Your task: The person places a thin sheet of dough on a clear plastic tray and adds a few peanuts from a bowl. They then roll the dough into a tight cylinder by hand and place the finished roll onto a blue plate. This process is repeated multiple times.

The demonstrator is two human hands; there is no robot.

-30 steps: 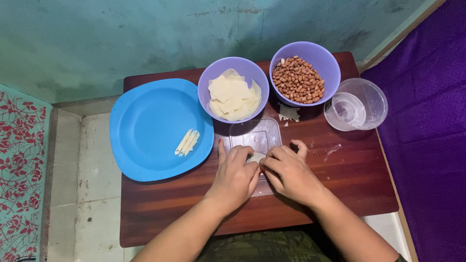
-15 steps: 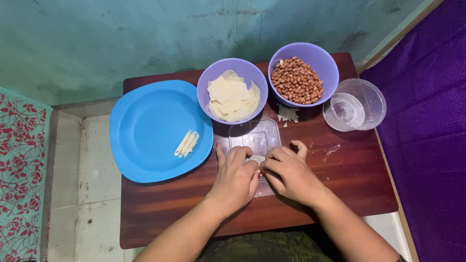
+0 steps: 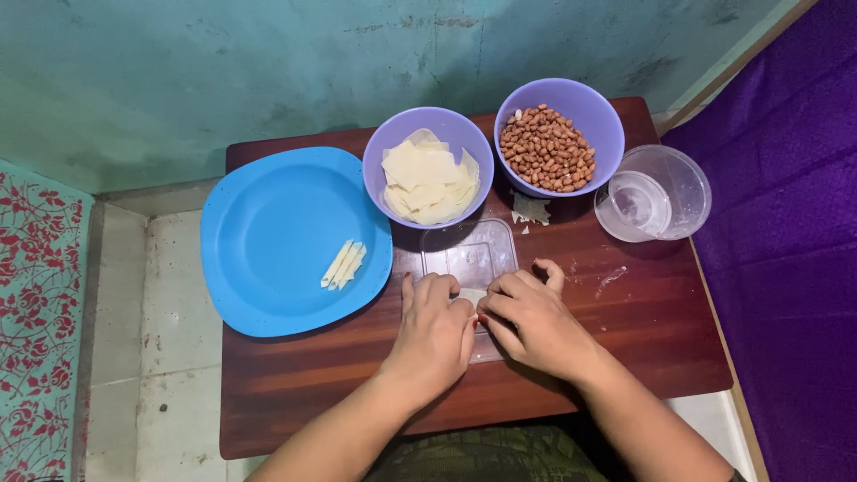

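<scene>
Pressing down side by side, the left hand (image 3: 435, 335) and right hand (image 3: 534, 319) lie palm-down on a clear plastic sheet (image 3: 469, 254) on the wooden table (image 3: 295, 384). Their curled fingertips meet over a small pale wrapper piece (image 3: 470, 295), pinching it between them. Compared with a second ago, both hands hold almost the same pose; nothing around them has shifted.
</scene>
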